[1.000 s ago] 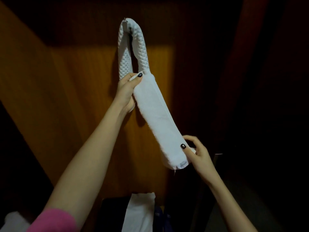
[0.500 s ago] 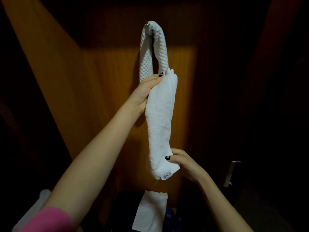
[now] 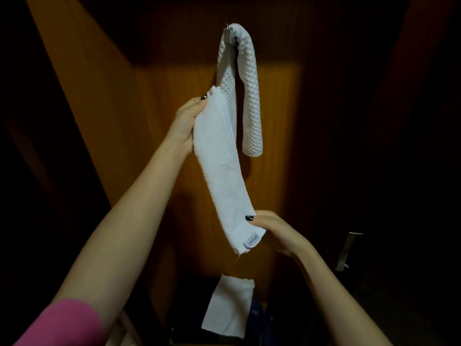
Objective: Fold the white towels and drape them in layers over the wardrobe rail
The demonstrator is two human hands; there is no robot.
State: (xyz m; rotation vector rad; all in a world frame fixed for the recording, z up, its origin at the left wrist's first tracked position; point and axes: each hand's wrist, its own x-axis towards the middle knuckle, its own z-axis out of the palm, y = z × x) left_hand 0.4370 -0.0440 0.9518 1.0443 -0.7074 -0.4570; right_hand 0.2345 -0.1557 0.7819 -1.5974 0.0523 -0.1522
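Towel (image 3: 222,171), white, folded into a long narrow strip, held up in the air in front of the wooden back panel (image 3: 279,151) of the wardrobe. Slants from upper left down to lower right, stretched between two hands, below the rail (image 3: 227,36) and not on it. Bears a small sewn label (image 3: 252,242) at its lower corner.

Left hand (image 3: 185,121) at the upper end: one dark-nailed digit over the front near the top edge, the rest hidden behind the cloth, gripping the fold. Right hand (image 3: 273,229) at the lower end: dark-nailed thumb pressed on the front just above the label, fingers behind the cloth, pinching it.

Waffle-textured towel (image 3: 250,91) draped over the rail, both halves hanging down. Right half ends free. Left half passes behind the upper end of the held strip; touching or only close, cannot tell. Of the rail itself, only a short metal end visible, at the top of the drape.

At the bottom of the wardrobe, white cloth (image 3: 230,305) lying on dark things too dim to make out. Pink sleeve (image 3: 62,320) on the left upper arm. Metal handle (image 3: 348,250) off to the right, in shadow.
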